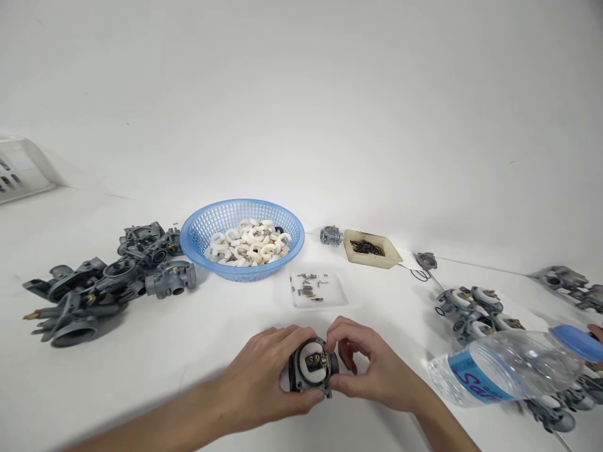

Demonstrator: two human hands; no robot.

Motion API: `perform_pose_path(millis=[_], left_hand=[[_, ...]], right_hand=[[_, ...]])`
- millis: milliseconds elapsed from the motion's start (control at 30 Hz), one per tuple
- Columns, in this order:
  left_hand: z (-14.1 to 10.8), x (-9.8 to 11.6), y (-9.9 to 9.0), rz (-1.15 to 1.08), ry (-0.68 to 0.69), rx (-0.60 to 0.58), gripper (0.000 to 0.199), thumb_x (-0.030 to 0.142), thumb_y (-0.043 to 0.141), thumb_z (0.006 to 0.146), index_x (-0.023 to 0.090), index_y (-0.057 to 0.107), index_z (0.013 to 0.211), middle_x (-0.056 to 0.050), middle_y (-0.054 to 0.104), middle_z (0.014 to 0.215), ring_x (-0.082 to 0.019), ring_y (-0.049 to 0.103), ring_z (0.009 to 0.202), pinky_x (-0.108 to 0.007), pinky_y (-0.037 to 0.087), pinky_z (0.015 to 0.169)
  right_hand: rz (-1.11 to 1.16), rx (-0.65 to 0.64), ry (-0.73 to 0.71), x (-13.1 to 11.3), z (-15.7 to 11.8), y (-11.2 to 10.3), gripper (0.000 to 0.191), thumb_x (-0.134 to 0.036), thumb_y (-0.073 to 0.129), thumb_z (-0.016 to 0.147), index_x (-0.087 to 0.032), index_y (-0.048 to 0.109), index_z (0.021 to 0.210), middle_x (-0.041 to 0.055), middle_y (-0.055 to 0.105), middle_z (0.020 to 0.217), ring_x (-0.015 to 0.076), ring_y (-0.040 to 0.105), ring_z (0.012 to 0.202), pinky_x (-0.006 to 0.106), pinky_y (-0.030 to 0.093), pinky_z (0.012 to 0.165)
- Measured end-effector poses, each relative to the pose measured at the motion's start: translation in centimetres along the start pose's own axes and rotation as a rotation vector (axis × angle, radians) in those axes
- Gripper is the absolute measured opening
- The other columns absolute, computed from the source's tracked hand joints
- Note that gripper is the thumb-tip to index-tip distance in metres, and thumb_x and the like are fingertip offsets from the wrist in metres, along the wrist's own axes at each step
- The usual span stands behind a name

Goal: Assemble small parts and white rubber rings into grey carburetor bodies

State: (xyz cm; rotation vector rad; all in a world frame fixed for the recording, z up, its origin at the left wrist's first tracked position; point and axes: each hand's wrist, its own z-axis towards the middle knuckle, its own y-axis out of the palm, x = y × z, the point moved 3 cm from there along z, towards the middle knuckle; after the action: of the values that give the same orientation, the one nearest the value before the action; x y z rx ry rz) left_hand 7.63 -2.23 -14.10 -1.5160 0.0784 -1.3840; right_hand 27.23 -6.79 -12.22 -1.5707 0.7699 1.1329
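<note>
A grey metal carburetor body (pixel 332 364) is tilted up just above the table, its open side with a white ring-shaped float (pixel 307 371) and brass parts facing me. My left hand (pixel 271 376) is closed around its left side, thumb along the lower edge and fingers over the top. My right hand (pixel 367 364) is closed at its right side, thumb and index finger touching the rim. Whether a small part sits between those right fingertips is hidden. Beyond the hands lies a shallow clear tray (pixel 336 292) with small pins and springs.
A blue basket (pixel 242 271) holds white floats. Several carburetor bodies (pixel 120 270) are heaped at left; others with floats (pixel 471 307) stand at right. A cream tray (pixel 374 258) contains black rings. A clear plastic bottle (pixel 532 364) leans in at right, near another person's fingers (pixel 596 331).
</note>
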Motion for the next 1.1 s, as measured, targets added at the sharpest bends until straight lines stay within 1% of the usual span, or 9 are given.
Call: perform_pose_path(millis=[100,200,333,467,567,767,833,1000,1100], left_hand=[[0.1,0.3,-0.4,-0.063,-0.012,-0.021,0.050,0.023,0.075,0.073,0.031,0.058,0.119,0.004,0.070,0.103,-0.021,0.067,0.091,-0.031,0.049,0.079],[0.3,0.4,-0.7,-0.107,-0.016,-0.027,0.052,0.021,0.077,0.071,0.031,0.059,0.119,0.005,0.070,0.104,-0.021,0.067,0.091,-0.030,0.050,0.080],[0.4,0.3,-0.7,-0.126,-0.016,-0.026,0.050,0.022,0.077,0.071,0.030,0.060,0.117,0.004,0.070,0.101,-0.020,0.065,0.088,-0.029,0.049,0.076],[0.4,0.3,-0.8,-0.145,-0.002,-0.035,0.052,0.019,0.077,0.070,0.030,0.060,0.118,0.004,0.069,0.103,-0.020,0.064,0.089,-0.030,0.050,0.079],[0.4,0.3,-0.9,-0.157,0.005,-0.038,0.053,0.018,0.077,0.070,0.030,0.060,0.119,0.003,0.069,0.104,-0.020,0.064,0.089,-0.030,0.051,0.079],[0.6,0.2,-0.7,-0.183,-0.012,-0.037,0.047,0.017,0.078,0.069,0.028,0.062,0.111,0.004,0.069,0.098,-0.020,0.063,0.086,-0.029,0.049,0.075],[0.6,0.2,-0.8,-0.179,-0.019,-0.044,0.046,0.017,0.078,0.069,0.028,0.062,0.111,0.003,0.069,0.099,-0.020,0.063,0.086,-0.029,0.048,0.074],[0.5,0.2,-0.9,-0.179,-0.003,-0.071,0.053,0.021,0.079,0.071,0.030,0.060,0.120,0.003,0.069,0.105,-0.021,0.063,0.090,-0.031,0.049,0.079],[0.5,0.1,-0.9,-0.183,-0.003,-0.080,0.054,0.022,0.079,0.071,0.031,0.060,0.121,0.003,0.069,0.106,-0.021,0.063,0.091,-0.030,0.049,0.080]], right_hand=[[-0.040,0.033,-0.007,0.0,-0.1,0.1,0.028,-0.015,0.075,0.070,-0.022,0.061,0.094,-0.0013,0.055,0.089,0.0120,0.050,0.071,0.027,0.045,0.065],[-0.068,0.086,-0.043,-0.4,-0.5,0.3,0.041,-0.013,0.073,0.067,-0.028,0.056,0.101,-0.0016,0.054,0.083,0.0154,0.051,0.071,0.031,0.047,0.064],[-0.086,0.093,-0.129,-1.1,-1.2,0.7,0.049,-0.011,0.069,0.071,-0.035,0.051,0.110,0.0059,0.058,0.106,0.0181,0.053,0.072,0.039,0.048,0.063],[-0.172,0.158,-0.145,-1.1,-1.3,0.7,0.044,-0.010,0.065,0.078,-0.036,0.048,0.109,0.0061,0.057,0.107,0.0182,0.052,0.070,0.043,0.047,0.064],[-0.207,0.179,-0.147,-0.9,-1.4,0.5,0.046,-0.009,0.065,0.078,-0.036,0.047,0.110,0.0065,0.057,0.109,0.0184,0.052,0.071,0.043,0.048,0.063],[-0.210,0.096,-0.133,-1.4,-1.7,0.6,0.049,-0.005,0.068,0.073,-0.036,0.054,0.109,0.0042,0.061,0.092,0.0191,0.058,0.070,0.040,0.054,0.063],[-0.214,0.111,-0.155,-1.5,-1.6,0.7,0.049,-0.005,0.068,0.072,-0.035,0.054,0.109,0.0040,0.062,0.096,0.0183,0.059,0.070,0.038,0.055,0.062],[-0.239,0.243,-0.265,-1.3,-1.3,0.8,0.048,-0.005,0.067,0.074,-0.033,0.052,0.111,0.0038,0.059,0.109,0.0150,0.057,0.067,0.036,0.053,0.057],[-0.224,0.242,-0.257,-1.3,-1.3,0.8,0.049,-0.001,0.064,0.077,-0.034,0.051,0.112,0.0053,0.058,0.113,0.0148,0.057,0.068,0.037,0.053,0.059]])
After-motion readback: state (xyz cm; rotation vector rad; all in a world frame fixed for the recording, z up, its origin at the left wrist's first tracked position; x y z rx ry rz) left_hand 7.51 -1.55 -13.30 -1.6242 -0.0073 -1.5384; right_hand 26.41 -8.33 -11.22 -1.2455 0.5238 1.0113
